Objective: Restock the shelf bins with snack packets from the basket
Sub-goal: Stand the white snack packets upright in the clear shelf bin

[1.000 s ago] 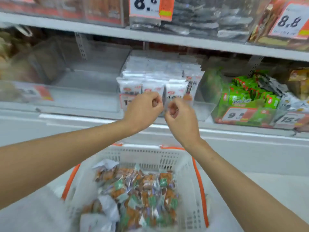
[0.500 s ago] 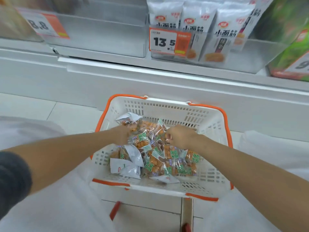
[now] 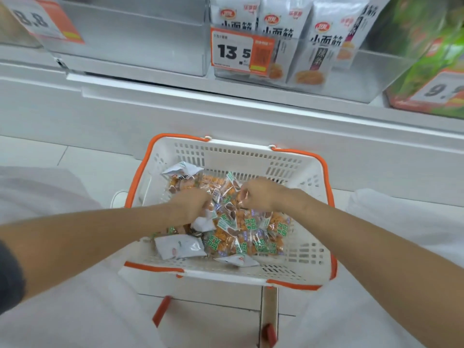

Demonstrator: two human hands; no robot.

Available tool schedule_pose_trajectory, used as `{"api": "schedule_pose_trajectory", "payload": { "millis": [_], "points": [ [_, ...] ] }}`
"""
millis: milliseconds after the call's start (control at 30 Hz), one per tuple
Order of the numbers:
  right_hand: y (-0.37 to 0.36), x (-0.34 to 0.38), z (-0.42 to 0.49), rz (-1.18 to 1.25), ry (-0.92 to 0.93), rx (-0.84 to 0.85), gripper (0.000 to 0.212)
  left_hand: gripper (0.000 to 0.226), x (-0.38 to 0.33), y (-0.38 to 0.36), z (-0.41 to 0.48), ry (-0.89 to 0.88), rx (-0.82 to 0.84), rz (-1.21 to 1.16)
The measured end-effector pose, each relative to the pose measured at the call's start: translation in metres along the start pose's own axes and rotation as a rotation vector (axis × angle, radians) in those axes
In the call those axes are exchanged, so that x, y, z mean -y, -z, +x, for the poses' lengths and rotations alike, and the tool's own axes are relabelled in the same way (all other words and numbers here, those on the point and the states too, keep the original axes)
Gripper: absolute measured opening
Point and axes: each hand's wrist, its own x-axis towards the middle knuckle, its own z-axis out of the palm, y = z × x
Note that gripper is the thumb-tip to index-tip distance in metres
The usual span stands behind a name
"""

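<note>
Both hands are down in the basket: the left hand (image 3: 193, 204) has its fingers curled into the heap and grips a clump of snack packets (image 3: 241, 232), and the right hand (image 3: 261, 194) pinches the clear wrapper of one packet at its fingertips. How many packets each hand holds cannot be told.

Judged from this, the job is in its early or middle part, at the pick-up step of one more round. On the shelf above, the clear bin on the left (image 3: 130, 38) shows no stock through its front wall, so it looks like the one to be filled. The bin beside it (image 3: 376, 79) holds a row of upright white packs (image 3: 324, 46), and it looks well filled. A green-packed bin (image 3: 426, 71) shows at the far right.

The white basket (image 3: 238, 156) with orange handles stands on the floor below the shelf, and it carries a good heap: mostly small orange-and-green packets, with a few white packets (image 3: 178, 247) near its front and back left corner. So much remains to lift out and place.
</note>
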Motion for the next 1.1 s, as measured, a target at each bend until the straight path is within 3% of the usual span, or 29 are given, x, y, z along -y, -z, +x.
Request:
{"api": "schedule_pose_trajectory", "payload": {
  "millis": [100, 167, 233, 300, 333, 400, 467, 567, 700, 800, 967, 1100],
  "points": [
    [0.041, 0.003, -0.021, 0.104, 0.008, -0.094, 0.030, 0.019, -0.016, 0.061, -0.010, -0.072, -0.154, -0.229],
    [0.062, 0.006, -0.039, 0.182, 0.032, -0.104, 0.057, 0.021, -0.020, 0.099, -0.020, -0.093, -0.263, -0.374],
    [0.075, 0.007, -0.053, 0.285, 0.030, -0.087, 0.085, 0.021, -0.021, 0.127, -0.029, -0.145, -0.291, -0.622],
    [0.081, 0.007, -0.060, 0.314, 0.024, -0.108, 0.093, 0.016, -0.023, 0.143, -0.036, -0.183, -0.250, -0.814],
    [0.083, 0.006, -0.062, 0.304, 0.020, -0.124, 0.085, 0.014, -0.026, 0.148, -0.037, -0.195, -0.216, -0.848],
    [0.085, 0.003, -0.064, 0.318, 0.027, -0.141, 0.045, 0.007, -0.034, 0.153, -0.033, -0.217, -0.151, -0.888],
    [0.085, 0.002, -0.065, 0.481, 0.049, -0.081, 0.020, 0.007, -0.041, 0.156, -0.028, -0.223, -0.133, -0.946],
    [0.082, 0.003, -0.060, 0.750, 0.088, 0.024, 0.023, 0.018, -0.045, 0.158, -0.025, -0.187, -0.171, -1.009],
    [0.079, 0.014, -0.059, 0.859, 0.134, 0.050, 0.012, 0.037, -0.045, 0.157, -0.016, -0.188, -0.446, -0.874],
    [0.080, 0.018, -0.060, 0.943, 0.157, 0.042, 0.011, 0.033, -0.036, 0.159, -0.011, -0.066, -0.586, -0.927],
    [0.087, 0.015, -0.061, 1.083, 0.124, 0.092, 0.012, 0.030, -0.036, 0.162, -0.018, -0.032, -0.616, -1.001],
    [0.082, 0.010, -0.062, 0.982, 0.082, 0.071, 0.027, 0.048, -0.031, 0.161, -0.019, 0.015, -0.564, -0.928]
  ]
}}
